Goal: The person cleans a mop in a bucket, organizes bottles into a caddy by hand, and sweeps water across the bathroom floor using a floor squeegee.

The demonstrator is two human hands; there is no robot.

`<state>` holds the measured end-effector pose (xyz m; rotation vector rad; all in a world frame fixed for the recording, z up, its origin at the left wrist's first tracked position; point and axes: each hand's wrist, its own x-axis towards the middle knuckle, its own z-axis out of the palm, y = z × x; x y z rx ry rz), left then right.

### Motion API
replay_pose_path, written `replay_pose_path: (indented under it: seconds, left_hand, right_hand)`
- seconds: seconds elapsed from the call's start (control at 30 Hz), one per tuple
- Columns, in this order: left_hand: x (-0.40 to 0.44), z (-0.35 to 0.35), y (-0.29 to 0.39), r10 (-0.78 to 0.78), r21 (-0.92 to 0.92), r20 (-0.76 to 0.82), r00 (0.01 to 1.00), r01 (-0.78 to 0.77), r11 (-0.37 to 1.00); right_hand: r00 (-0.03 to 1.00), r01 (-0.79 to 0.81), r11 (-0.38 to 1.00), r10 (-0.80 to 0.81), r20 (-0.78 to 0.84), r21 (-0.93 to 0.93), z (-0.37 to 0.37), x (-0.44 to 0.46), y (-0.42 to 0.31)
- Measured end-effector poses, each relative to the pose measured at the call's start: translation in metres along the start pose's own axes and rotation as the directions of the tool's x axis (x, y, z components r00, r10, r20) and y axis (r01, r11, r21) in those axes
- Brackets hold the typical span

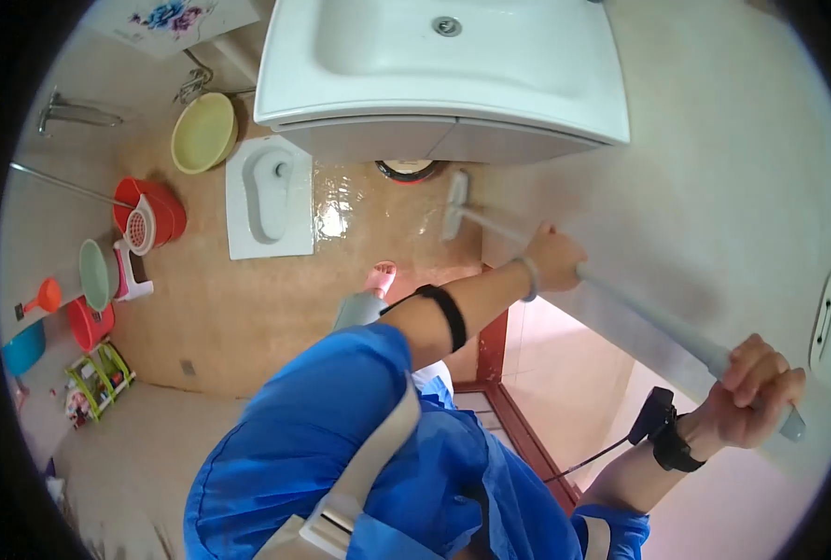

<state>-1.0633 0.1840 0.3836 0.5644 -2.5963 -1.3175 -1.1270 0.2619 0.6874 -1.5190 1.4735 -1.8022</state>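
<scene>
My left hand (555,258) wraps around the middle of a grey pole, part of a long-handled floor brush (653,313). Near the pole's upper end, at the right, my right hand (759,392) is closed on the same handle. The pole slopes down to a narrow, pale brush head (454,205) resting on the wet tiled floor (359,224), by the wall and in front of the sink cabinet. The underside of the head is hidden.
A white sink (387,89) on a cabinet (490,140) stands ahead. Left of the brush head is a squat toilet (294,229). A yellow basin (203,133), a red mop bucket (168,215) and a green rack (100,378) line the left side. A doorway with a red-brown frame (513,420) lies behind.
</scene>
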Motion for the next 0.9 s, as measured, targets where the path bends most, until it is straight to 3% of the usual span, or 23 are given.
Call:
replay_pose_path:
  seconds: [0.07,0.1,0.17,0.2,0.27,0.33,0.4,0.47,0.53,0.57,0.6,0.63,0.7,0.73,0.8,0.9]
  left_hand:
    - [0.032,0.011,-0.042,-0.141,-0.121,-0.249,0.958,0.113,0.986]
    - [0.029,-0.006,-0.046,-0.152,-0.135,-0.257,0.954,0.120,0.984]
    - [0.010,-0.044,-0.059,-0.118,-0.140,-0.037,0.992,0.112,0.984]
    - [-0.004,-0.053,-0.066,-0.131,-0.131,-0.042,0.990,0.125,0.983]
    - [-0.025,-0.067,-0.060,-0.181,0.001,0.286,0.941,0.189,0.982]
    - [-0.060,-0.046,-0.087,-0.144,0.071,0.159,0.977,0.134,0.988]
    - [-0.105,-0.074,-0.104,-0.092,0.041,0.175,0.980,0.086,0.995]
    - [-0.132,-0.092,-0.133,-0.199,0.229,0.462,0.864,0.101,0.968]
    - [-0.150,-0.048,-0.184,-0.205,0.204,0.387,0.899,0.134,0.970]
    - [-0.158,-0.038,-0.202,-0.206,0.172,0.319,0.925,0.157,0.972]
    - [-0.160,-0.071,-0.174,-0.168,0.198,0.315,0.934,0.109,0.974]
    - [-0.159,-0.102,-0.133,-0.132,0.221,0.325,0.936,0.060,0.973]
    - [-0.142,-0.084,-0.088,-0.124,0.131,0.055,0.991,0.116,0.985]
    - [-0.144,-0.098,-0.066,-0.159,0.085,0.057,0.986,0.154,0.984]
    - [-0.147,-0.113,-0.046,-0.222,0.032,0.021,0.975,0.221,0.975]
    - [-0.171,-0.102,-0.079,-0.388,0.002,0.069,0.919,0.389,0.921]
  right_hand:
    - [0.988,0.025,0.905,0.041,0.146,-0.424,0.035,0.007,0.035]
    - [0.994,-0.049,0.970,0.072,0.088,-0.240,0.066,0.014,0.059]
    - [0.982,-0.029,0.991,0.053,0.184,-0.131,0.064,0.027,0.057]
    - [0.970,-0.011,1.000,0.016,0.241,-0.022,0.063,0.029,0.055]
    - [0.971,-0.036,0.999,0.032,0.236,0.013,0.063,0.018,0.051]
    - [0.987,-0.161,0.975,0.160,0.017,0.155,0.069,-0.007,0.056]
    - [0.977,-0.128,0.970,0.159,-0.141,0.208,0.093,-0.042,0.065]
    - [0.944,-0.232,0.962,0.258,-0.205,0.143,0.118,-0.076,0.070]
    - [0.878,-0.388,0.918,0.395,-0.271,0.083,0.137,-0.102,0.072]
    - [0.851,-0.477,0.872,0.427,-0.306,-0.109,0.125,-0.110,0.069]
    - [0.962,-0.270,0.895,0.237,-0.135,-0.355,0.096,-0.110,0.070]
    - [0.859,-0.341,0.934,0.264,-0.439,-0.106,0.112,-0.087,0.052]
    - [0.946,-0.162,0.987,0.150,-0.286,-0.020,0.091,-0.053,0.017]
    - [0.976,-0.112,0.990,0.094,-0.197,-0.082,0.092,-0.042,0.007]
    - [0.989,-0.023,0.997,0.033,0.142,-0.072,0.106,-0.033,0.017]
    - [0.992,-0.052,0.994,0.040,0.124,0.097,0.141,-0.031,0.040]
